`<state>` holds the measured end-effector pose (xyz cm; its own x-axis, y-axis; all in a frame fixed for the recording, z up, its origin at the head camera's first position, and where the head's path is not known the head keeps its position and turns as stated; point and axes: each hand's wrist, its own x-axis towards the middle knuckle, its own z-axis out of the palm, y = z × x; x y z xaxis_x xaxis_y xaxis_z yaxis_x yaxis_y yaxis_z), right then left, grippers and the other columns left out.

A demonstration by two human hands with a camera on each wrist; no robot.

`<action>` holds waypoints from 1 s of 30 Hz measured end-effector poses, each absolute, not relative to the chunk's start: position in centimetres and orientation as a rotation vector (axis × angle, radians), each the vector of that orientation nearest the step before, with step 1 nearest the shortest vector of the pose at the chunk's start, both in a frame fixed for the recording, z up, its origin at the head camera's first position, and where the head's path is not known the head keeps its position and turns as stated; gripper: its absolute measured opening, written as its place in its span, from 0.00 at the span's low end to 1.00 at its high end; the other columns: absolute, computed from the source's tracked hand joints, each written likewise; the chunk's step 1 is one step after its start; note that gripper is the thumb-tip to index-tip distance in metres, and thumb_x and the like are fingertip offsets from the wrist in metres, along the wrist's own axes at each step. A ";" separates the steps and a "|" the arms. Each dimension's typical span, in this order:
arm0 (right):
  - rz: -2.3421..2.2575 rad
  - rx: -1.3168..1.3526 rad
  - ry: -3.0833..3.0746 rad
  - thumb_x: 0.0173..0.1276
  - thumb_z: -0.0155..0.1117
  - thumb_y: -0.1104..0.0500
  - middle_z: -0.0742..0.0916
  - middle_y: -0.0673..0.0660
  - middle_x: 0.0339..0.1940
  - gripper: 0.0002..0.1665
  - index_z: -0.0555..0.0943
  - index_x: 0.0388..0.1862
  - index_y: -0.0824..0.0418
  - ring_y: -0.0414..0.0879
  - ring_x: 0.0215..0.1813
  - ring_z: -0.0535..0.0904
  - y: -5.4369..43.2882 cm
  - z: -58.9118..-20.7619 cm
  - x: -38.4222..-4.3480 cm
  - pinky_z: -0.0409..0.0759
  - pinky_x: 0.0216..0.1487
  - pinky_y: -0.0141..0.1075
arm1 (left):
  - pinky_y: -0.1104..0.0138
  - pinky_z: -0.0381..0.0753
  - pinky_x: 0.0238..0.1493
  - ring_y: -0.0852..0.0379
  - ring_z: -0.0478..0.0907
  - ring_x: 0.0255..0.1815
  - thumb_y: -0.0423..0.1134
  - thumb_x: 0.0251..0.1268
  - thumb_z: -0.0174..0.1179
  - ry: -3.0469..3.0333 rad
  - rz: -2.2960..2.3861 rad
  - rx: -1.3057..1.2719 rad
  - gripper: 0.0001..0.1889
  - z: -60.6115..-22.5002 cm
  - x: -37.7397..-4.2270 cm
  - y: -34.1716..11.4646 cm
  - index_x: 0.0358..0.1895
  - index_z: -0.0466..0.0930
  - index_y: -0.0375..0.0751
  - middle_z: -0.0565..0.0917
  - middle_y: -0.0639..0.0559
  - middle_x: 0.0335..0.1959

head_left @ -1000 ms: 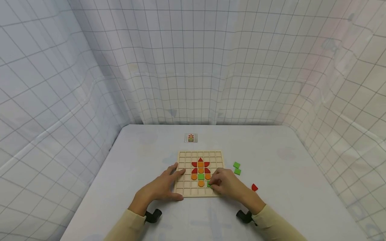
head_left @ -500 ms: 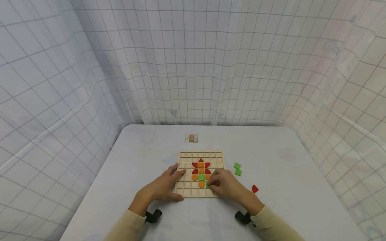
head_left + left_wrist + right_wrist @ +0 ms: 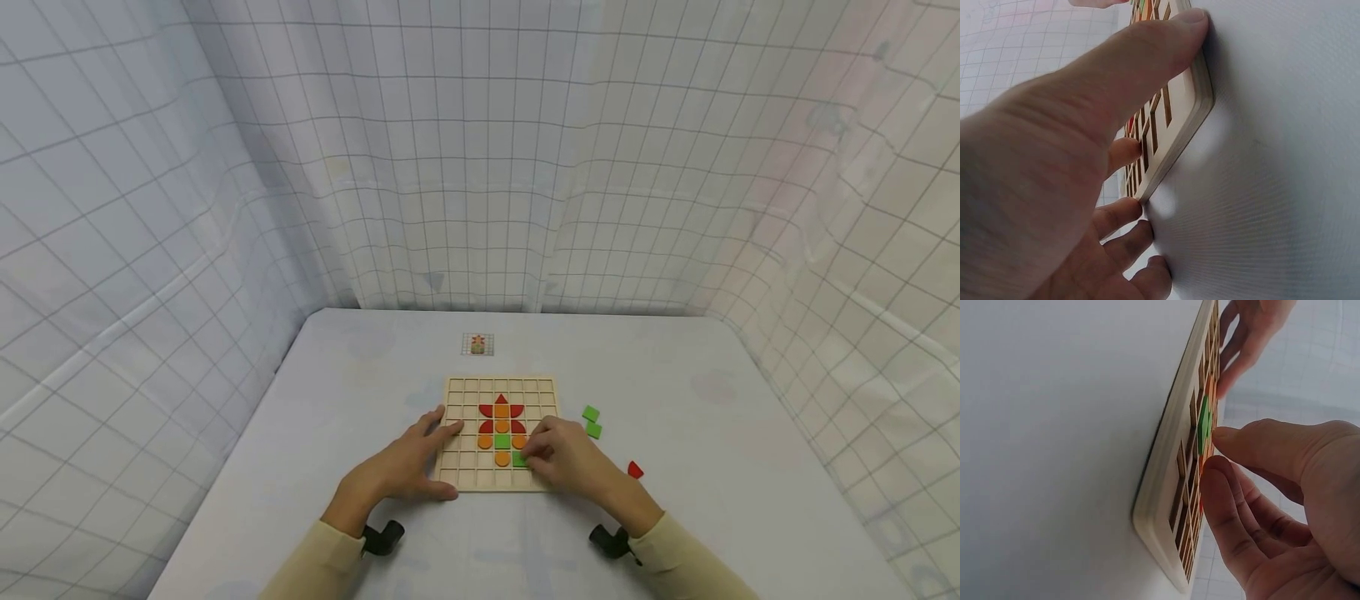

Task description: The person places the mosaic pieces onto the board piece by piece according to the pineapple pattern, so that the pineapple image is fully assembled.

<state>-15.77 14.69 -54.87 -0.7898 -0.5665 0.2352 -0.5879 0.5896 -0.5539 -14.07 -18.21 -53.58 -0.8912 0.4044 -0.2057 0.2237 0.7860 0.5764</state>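
On the table lies a square wooden grid board (image 3: 467, 477) bearing red, orange and green pieces. My left hand (image 3: 401, 461) is spread at its left side, with the index finger over the cells and the thumb at the near edge. My right hand (image 3: 566, 457) has thumb and index finger at a green square tile (image 3: 519, 459), in the cell right of an orange round piece (image 3: 502, 458). In the right wrist view, thumb and index tip meet the end of that green tile (image 3: 1203, 425). The fingers hide part of the tile and the board's lower right cells.
Two loose green square tiles (image 3: 593, 430) lie right of the board. Nearer my right forearm is a red quarter-round piece (image 3: 635, 469). A small pattern card (image 3: 477, 344) lies beyond the board. Gridded white curtains (image 3: 480, 167) surround the table's back and sides.
The right fingers shift slightly left and then back right at the green tile, which shows more fully now. The left hand stays in place on the board.
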 end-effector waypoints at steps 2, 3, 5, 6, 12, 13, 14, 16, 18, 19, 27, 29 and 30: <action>0.979 0.988 -2.765 0.73 0.84 0.68 0.93 0.51 0.44 0.05 0.99 0.42 0.60 0.38 0.45 0.87 15.1 -54.8 -15.8 0.89 0.45 0.29 | 0.30 0.72 0.88 0.26 0.57 0.97 0.53 0.61 0.91 2.660 0.798 0.478 0.59 -53.7 -14.1 -18.2 0.94 0.67 0.50 0.53 0.36 0.99; 0.980 0.984 -2.760 0.73 0.84 0.68 0.93 0.51 0.43 0.05 0.99 0.42 0.60 0.38 0.44 0.87 15.4 -54.8 -15.9 0.89 0.45 0.29 | 0.30 0.72 0.88 0.26 0.57 0.97 0.53 0.61 0.91 2.660 0.798 0.475 0.59 -53.8 -14.1 -18.2 0.94 0.67 0.50 0.53 0.36 0.99; 0.988 0.971 -2.754 0.73 0.83 0.69 0.93 0.52 0.43 0.05 0.98 0.42 0.60 0.38 0.43 0.87 15.9 -54.7 -16.0 0.90 0.44 0.30 | 0.31 0.72 0.88 0.26 0.57 0.97 0.53 0.61 0.91 2.663 0.794 0.471 0.59 -53.9 -14.2 -18.1 0.94 0.67 0.50 0.53 0.36 0.99; 0.991 0.964 -2.753 0.73 0.83 0.69 0.93 0.52 0.43 0.06 0.98 0.43 0.60 0.37 0.42 0.87 16.2 -54.7 -16.1 0.90 0.44 0.30 | 0.31 0.72 0.88 0.26 0.57 0.97 0.53 0.61 0.91 2.664 0.792 0.470 0.59 -53.9 -14.2 -18.1 0.94 0.67 0.51 0.52 0.36 0.99; 0.972 0.877 -2.762 0.73 0.83 0.68 0.94 0.52 0.45 0.08 0.98 0.48 0.60 0.40 0.42 0.89 17.8 -54.6 -16.6 0.90 0.45 0.31 | 0.31 0.71 0.89 0.27 0.56 0.98 0.53 0.61 0.91 2.669 0.782 0.457 0.59 -53.9 -14.3 -18.1 0.94 0.67 0.52 0.52 0.37 1.00; 0.964 0.856 -2.765 0.73 0.83 0.67 0.94 0.51 0.45 0.08 0.98 0.48 0.59 0.41 0.42 0.89 18.1 -54.6 -16.6 0.90 0.45 0.31 | 0.31 0.71 0.89 0.27 0.56 0.98 0.53 0.61 0.91 2.670 0.784 0.457 0.59 -53.8 -14.3 -18.1 0.94 0.67 0.52 0.52 0.37 1.00; 0.954 0.832 -2.769 0.73 0.84 0.67 0.94 0.51 0.45 0.08 0.98 0.49 0.59 0.40 0.42 0.89 18.4 -54.6 -16.6 0.89 0.44 0.30 | 0.31 0.71 0.89 0.27 0.56 0.98 0.53 0.61 0.91 2.669 0.786 0.460 0.59 -53.8 -14.3 -18.1 0.94 0.67 0.51 0.52 0.36 1.00; 0.943 0.789 -2.773 0.73 0.85 0.66 0.94 0.51 0.45 0.09 0.98 0.49 0.59 0.41 0.42 0.90 19.0 -54.5 -16.7 0.89 0.44 0.30 | 0.30 0.71 0.89 0.27 0.56 0.98 0.52 0.61 0.91 2.667 0.788 0.461 0.59 -53.8 -14.2 -18.1 0.94 0.67 0.51 0.52 0.36 1.00; 0.923 0.737 -2.780 0.72 0.86 0.65 0.94 0.51 0.45 0.10 0.97 0.50 0.58 0.40 0.42 0.90 19.6 -54.6 -16.7 0.89 0.43 0.31 | 0.30 0.71 0.89 0.26 0.56 0.98 0.52 0.61 0.91 2.665 0.791 0.464 0.59 -53.8 -14.2 -18.1 0.94 0.67 0.50 0.53 0.36 0.99; 0.919 0.706 -2.785 0.71 0.87 0.65 0.94 0.51 0.45 0.10 0.97 0.50 0.58 0.40 0.42 0.90 19.9 -54.7 -16.7 0.89 0.44 0.30 | 0.30 0.71 0.89 0.27 0.56 0.98 0.52 0.61 0.91 2.665 0.793 0.463 0.59 -53.8 -14.2 -18.0 0.94 0.67 0.50 0.53 0.36 1.00; 0.931 0.511 -2.803 0.69 0.89 0.63 0.95 0.56 0.50 0.16 0.97 0.54 0.59 0.39 0.40 0.88 22.1 -54.9 -17.0 0.86 0.40 0.30 | 0.30 0.70 0.89 0.26 0.54 0.98 0.52 0.62 0.91 2.655 0.806 0.479 0.59 -53.9 -14.1 -18.1 0.94 0.66 0.49 0.51 0.36 1.00; 0.948 0.464 -2.813 0.69 0.90 0.62 0.95 0.56 0.51 0.18 0.97 0.57 0.60 0.38 0.40 0.86 22.6 -55.0 -17.1 0.83 0.38 0.30 | 0.30 0.70 0.89 0.25 0.54 0.98 0.52 0.62 0.91 2.655 0.810 0.488 0.59 -53.9 -14.1 -18.2 0.94 0.66 0.48 0.51 0.35 1.00; 0.956 0.442 -2.816 0.69 0.90 0.61 0.95 0.57 0.51 0.20 0.96 0.58 0.60 0.38 0.39 0.86 22.8 -55.1 -17.1 0.82 0.36 0.30 | 0.30 0.70 0.89 0.25 0.54 0.98 0.53 0.62 0.91 2.657 0.808 0.492 0.59 -53.9 -14.1 -18.2 0.94 0.66 0.48 0.51 0.35 1.00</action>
<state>-17.13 22.83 -55.06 -0.9478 -0.2311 0.2196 -0.3170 0.7558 -0.5730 -14.12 -18.20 -53.89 -0.8894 0.4109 -0.2001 0.2300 0.7808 0.5809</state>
